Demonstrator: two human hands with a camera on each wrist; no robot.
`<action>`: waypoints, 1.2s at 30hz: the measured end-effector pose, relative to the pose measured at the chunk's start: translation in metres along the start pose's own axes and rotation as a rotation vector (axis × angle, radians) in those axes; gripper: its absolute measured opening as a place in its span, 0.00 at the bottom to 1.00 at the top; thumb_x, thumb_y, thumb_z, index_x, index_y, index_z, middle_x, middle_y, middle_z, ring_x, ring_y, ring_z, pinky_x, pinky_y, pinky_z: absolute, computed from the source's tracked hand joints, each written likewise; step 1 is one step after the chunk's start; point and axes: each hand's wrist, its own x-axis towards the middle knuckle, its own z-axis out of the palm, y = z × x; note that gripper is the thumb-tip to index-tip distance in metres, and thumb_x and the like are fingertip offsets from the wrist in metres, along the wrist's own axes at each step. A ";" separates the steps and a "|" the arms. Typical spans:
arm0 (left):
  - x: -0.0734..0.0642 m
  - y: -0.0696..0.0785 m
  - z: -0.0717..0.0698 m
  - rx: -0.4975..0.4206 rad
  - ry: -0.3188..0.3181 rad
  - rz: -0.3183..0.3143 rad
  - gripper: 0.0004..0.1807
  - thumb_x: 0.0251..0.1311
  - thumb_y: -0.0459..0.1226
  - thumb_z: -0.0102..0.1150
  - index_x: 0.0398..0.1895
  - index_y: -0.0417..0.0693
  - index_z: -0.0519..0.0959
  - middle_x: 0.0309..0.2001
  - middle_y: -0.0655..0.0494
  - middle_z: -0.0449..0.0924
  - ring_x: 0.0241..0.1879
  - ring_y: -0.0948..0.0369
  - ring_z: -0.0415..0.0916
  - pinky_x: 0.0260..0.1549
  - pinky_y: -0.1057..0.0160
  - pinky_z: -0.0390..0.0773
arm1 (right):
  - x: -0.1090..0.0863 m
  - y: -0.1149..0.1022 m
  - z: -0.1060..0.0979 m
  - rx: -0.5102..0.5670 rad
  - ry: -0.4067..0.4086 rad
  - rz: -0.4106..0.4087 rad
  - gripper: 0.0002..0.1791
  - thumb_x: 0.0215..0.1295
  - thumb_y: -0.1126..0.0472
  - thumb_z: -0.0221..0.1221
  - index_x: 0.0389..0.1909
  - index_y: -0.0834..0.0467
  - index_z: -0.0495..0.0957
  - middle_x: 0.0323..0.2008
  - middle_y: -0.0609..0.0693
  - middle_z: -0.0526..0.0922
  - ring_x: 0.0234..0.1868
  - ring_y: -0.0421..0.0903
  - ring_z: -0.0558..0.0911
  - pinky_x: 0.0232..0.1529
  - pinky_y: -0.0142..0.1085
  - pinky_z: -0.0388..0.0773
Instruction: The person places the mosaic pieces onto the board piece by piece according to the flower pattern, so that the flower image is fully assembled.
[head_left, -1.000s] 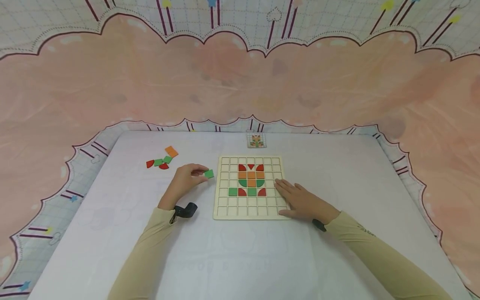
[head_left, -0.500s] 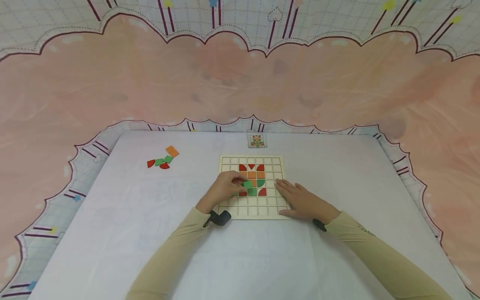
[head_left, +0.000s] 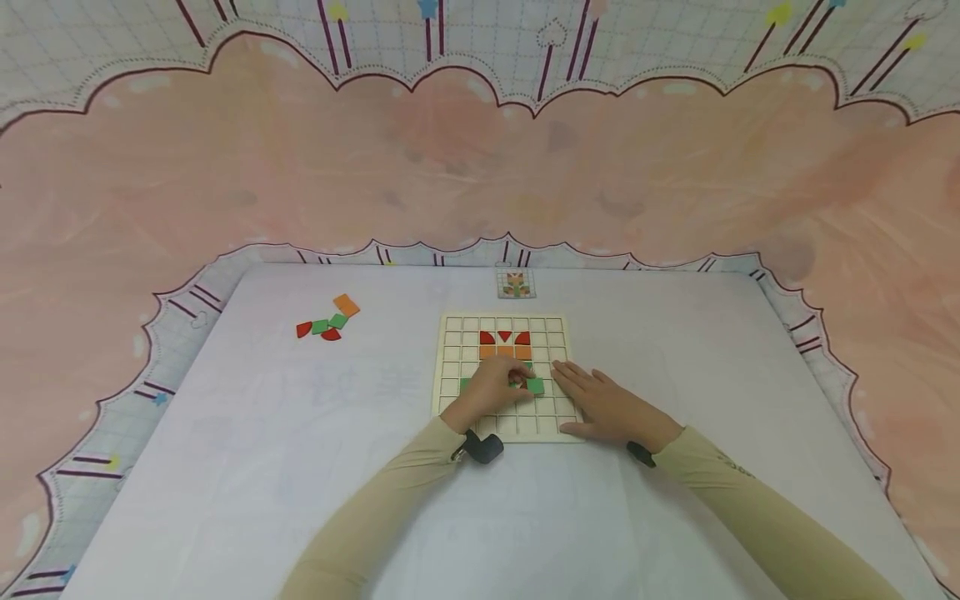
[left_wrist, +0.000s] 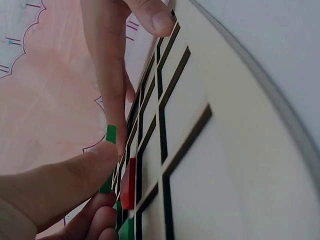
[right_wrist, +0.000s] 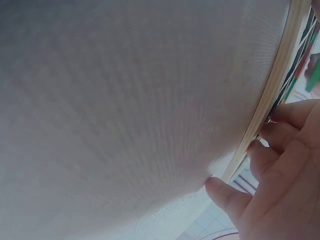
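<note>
In the head view my left hand is over the wooden grid board, pinching a green square tile just right of the middle columns. The left wrist view shows this green tile on edge between thumb and fingers, close beside a red tile set in the grid. Red pieces and orange squares fill cells of the upper rows. Lower pieces are partly hidden by the left hand. My right hand rests on the board's right edge with fingers extended; the right wrist view shows its fingers along that edge.
Several loose tiles lie on the white table at the left: an orange piece, green squares and red quarter-rounds. Behind the board lies a small pattern card.
My left hand has carried the green square tile rightward from beside the board to over its lower middle, now near the right hand. The right hand stays on the board's edge.
</note>
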 end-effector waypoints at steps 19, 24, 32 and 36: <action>0.011 0.008 0.009 0.080 0.003 0.006 0.14 0.49 0.37 0.70 0.40 0.43 0.84 0.38 0.54 0.82 0.36 0.63 0.75 0.37 0.70 0.74 | 0.000 0.003 0.000 -0.055 0.025 0.042 0.50 0.60 0.35 0.53 0.71 0.65 0.50 0.74 0.59 0.49 0.74 0.56 0.52 0.70 0.54 0.53; 0.014 0.008 0.012 0.089 -0.011 -0.002 0.15 0.48 0.37 0.71 0.40 0.43 0.84 0.39 0.53 0.82 0.38 0.61 0.75 0.39 0.68 0.75 | 0.000 0.004 0.001 -0.044 0.032 0.043 0.50 0.60 0.35 0.53 0.71 0.66 0.50 0.74 0.59 0.49 0.74 0.56 0.52 0.70 0.54 0.52; 0.015 0.004 0.017 0.122 -0.006 -0.008 0.15 0.48 0.38 0.70 0.40 0.43 0.84 0.40 0.53 0.82 0.40 0.61 0.76 0.41 0.67 0.76 | 0.000 0.004 0.004 -0.033 0.025 0.039 0.50 0.61 0.35 0.53 0.71 0.65 0.50 0.73 0.59 0.49 0.74 0.56 0.52 0.70 0.55 0.52; 0.015 0.003 0.017 0.127 0.012 -0.009 0.14 0.48 0.38 0.70 0.39 0.43 0.84 0.39 0.53 0.81 0.39 0.61 0.76 0.39 0.67 0.76 | 0.001 0.005 0.003 -0.047 0.036 0.038 0.50 0.61 0.35 0.53 0.71 0.65 0.50 0.73 0.59 0.49 0.74 0.56 0.52 0.70 0.55 0.53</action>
